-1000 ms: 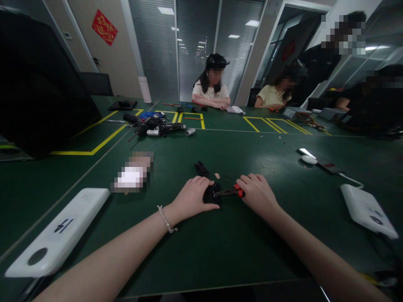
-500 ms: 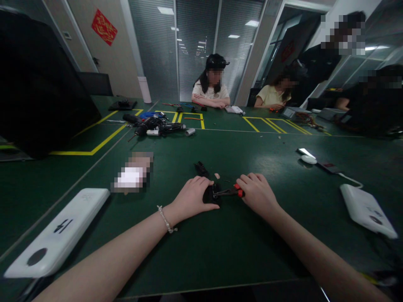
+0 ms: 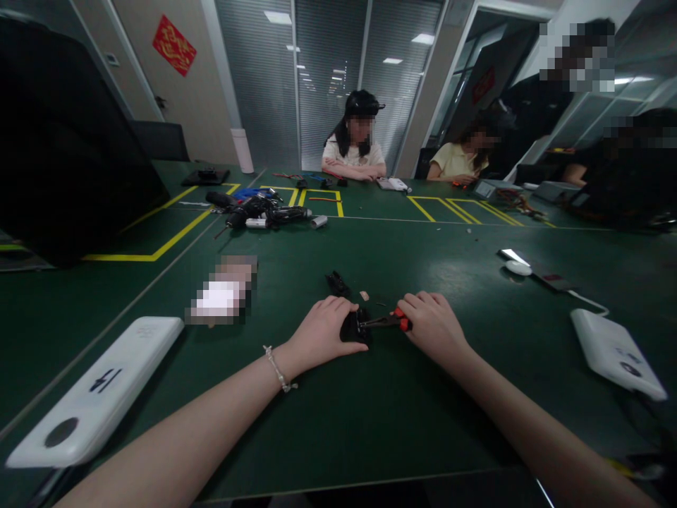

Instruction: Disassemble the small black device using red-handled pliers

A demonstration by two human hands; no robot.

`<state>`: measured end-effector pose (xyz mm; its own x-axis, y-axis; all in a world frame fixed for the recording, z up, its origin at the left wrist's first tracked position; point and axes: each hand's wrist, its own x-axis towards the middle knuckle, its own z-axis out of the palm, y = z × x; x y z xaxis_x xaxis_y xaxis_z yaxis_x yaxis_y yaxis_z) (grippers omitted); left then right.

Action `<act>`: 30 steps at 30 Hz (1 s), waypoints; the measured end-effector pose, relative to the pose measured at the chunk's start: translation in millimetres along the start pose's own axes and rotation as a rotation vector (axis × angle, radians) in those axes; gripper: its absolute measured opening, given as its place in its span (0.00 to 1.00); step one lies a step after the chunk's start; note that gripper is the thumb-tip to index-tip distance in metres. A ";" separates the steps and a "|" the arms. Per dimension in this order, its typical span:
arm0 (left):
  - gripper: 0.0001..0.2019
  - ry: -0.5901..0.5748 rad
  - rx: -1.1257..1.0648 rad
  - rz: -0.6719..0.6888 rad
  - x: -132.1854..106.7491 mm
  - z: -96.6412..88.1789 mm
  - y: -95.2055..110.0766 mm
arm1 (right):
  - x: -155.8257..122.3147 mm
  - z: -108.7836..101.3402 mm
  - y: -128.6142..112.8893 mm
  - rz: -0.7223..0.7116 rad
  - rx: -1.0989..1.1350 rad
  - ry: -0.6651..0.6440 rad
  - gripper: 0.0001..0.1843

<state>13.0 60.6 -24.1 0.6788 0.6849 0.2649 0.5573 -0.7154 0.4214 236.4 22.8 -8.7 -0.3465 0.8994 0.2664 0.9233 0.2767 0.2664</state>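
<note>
Little changed: the view shifted by a hair; both arms lie as they did a second ago.
Hands: the left hand (image 3: 322, 335) stays cupped over the black part (image 3: 352, 328), pinning it to the table (image 3: 370, 423). The right hand (image 3: 434, 326) stays clenched on the red grips of the pliers (image 3: 388, 322). The hands are near each other but apart, joined only by the tool.
Meaning: judged a steady hold, with the pliers' nose kept at the part's right side and no pull or twist to be seen.
Part's place: near middle of the table, under the left fingers.
Table: one, green with yellow lines.
People (image 3: 353, 152): at least four across the table; two sit in plain view, the rest are dim at the right.
Slabs: two, both white; one near left marked 14 (image 3: 100, 388), one near right (image 3: 616, 349).
Heap (image 3: 264, 210): one, dark tools, far left.
Own hands: two.
Pliers: one.
Black parts: two, one held and one loose piece (image 3: 337, 283) just beyond it.
Bit (image 3: 364, 295): one, tan, beside the loose piece.
</note>
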 end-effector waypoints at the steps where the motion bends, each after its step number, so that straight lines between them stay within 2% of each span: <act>1: 0.29 -0.001 0.001 -0.001 0.1 -0.2 0.0 | -0.1 -0.4 -0.1 0.003 -0.002 -0.006 0.10; 11: 0.29 -0.001 -0.014 -0.004 -0.3 0.1 0.3 | 0.0 -2.8 -0.1 -0.012 -0.039 0.012 0.10; 18: 0.29 0.001 -0.014 0.001 -0.7 -0.8 0.4 | 0.0 1.1 0.9 0.019 0.011 -0.042 0.10; 26: 0.30 -0.014 -0.014 -0.008 0.1 -0.1 0.0 | 0.0 -2.7 -0.3 -0.012 -0.029 0.004 0.11; 30: 0.29 -0.009 -0.019 -0.005 0.0 -2.0 1.0 | 0.1 -1.0 -0.3 0.002 -0.011 -0.021 0.11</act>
<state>12.6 60.1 -21.9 0.6803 0.6873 0.2545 0.5517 -0.7088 0.4396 236.0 22.5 -7.9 -0.3412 0.9068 0.2477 0.9220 0.2716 0.2758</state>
